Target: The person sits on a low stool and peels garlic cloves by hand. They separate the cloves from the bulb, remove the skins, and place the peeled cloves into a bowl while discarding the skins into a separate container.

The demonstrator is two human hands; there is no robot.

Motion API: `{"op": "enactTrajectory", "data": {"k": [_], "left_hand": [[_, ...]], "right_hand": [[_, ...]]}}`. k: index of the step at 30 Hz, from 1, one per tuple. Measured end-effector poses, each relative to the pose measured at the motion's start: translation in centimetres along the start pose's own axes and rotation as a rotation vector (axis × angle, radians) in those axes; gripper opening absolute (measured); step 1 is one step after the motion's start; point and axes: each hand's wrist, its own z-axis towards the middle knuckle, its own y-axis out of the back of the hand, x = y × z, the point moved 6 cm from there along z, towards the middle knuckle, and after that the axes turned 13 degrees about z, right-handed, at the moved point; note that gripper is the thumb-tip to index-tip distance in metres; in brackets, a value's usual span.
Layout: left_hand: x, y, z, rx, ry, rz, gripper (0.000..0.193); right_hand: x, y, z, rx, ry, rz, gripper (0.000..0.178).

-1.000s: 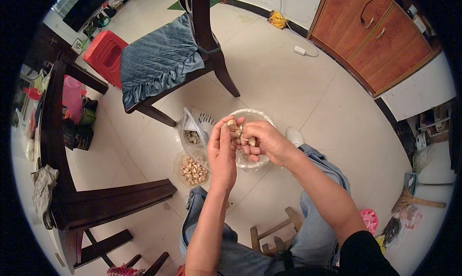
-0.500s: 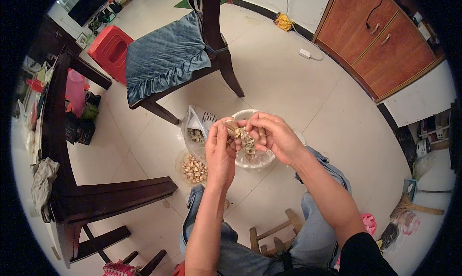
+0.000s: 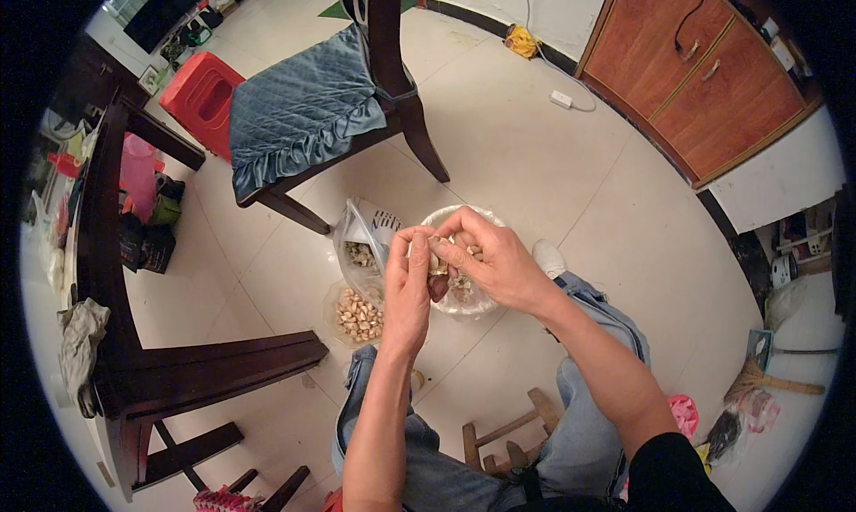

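Both hands meet over a white lined basin (image 3: 468, 310), closed on a small piece of garlic (image 3: 438, 266). Thumb and fingers of my left hand (image 3: 409, 284) pinch it from the left. My right hand (image 3: 496, 260) has its thumb and fingertips against it, the other fingers curled. Pale papery skins (image 3: 461, 289) lie in the basin, partly hidden by my hands. Left of the hands, a clear plastic bag (image 3: 346, 244) holds more garlic (image 3: 360, 254). Below the bag, garlic cloves (image 3: 358, 319) fill a clear bowl (image 3: 333, 330).
A dark chair with a blue quilted cover (image 3: 303, 102) stands ahead, beside a red plastic stool (image 3: 203, 102). A dark table leg (image 3: 223, 369) reaches in from the left. Between my knees is a low wooden stool (image 3: 513, 432). Wooden cabinet doors (image 3: 713, 75) are far right.
My right hand has moved slightly left and its fingers have closed in against the left hand's. The garlic is now more covered by the fingers.
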Motion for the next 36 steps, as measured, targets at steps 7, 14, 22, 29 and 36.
{"op": "enactTrajectory", "data": {"k": [7,14,22,29,36], "left_hand": [[0.3,-0.3,0.1,0.028,-0.005,-0.182,0.029],[0.4,-0.4,0.1,0.076,-0.025,-0.166,0.026],[0.1,0.3,0.2,0.021,-0.065,-0.137,0.026],[-0.5,0.5,0.4,0.004,-0.177,0.028,0.031],[-2.0,0.6,0.0,0.087,-0.235,0.258,0.036]], "right_hand": [[-1.4,0.0,0.1,-0.025,-0.150,0.358,0.020],[-1.2,0.4,-0.1,-0.091,-0.144,0.479,0.015],[-1.4,0.6,-0.1,-0.135,-0.174,0.610,0.016],[-1.1,0.3,-0.3,-0.065,-0.209,0.569,0.021],[-1.1,1.1,-0.3,-0.025,-0.227,0.544,0.020]]}}
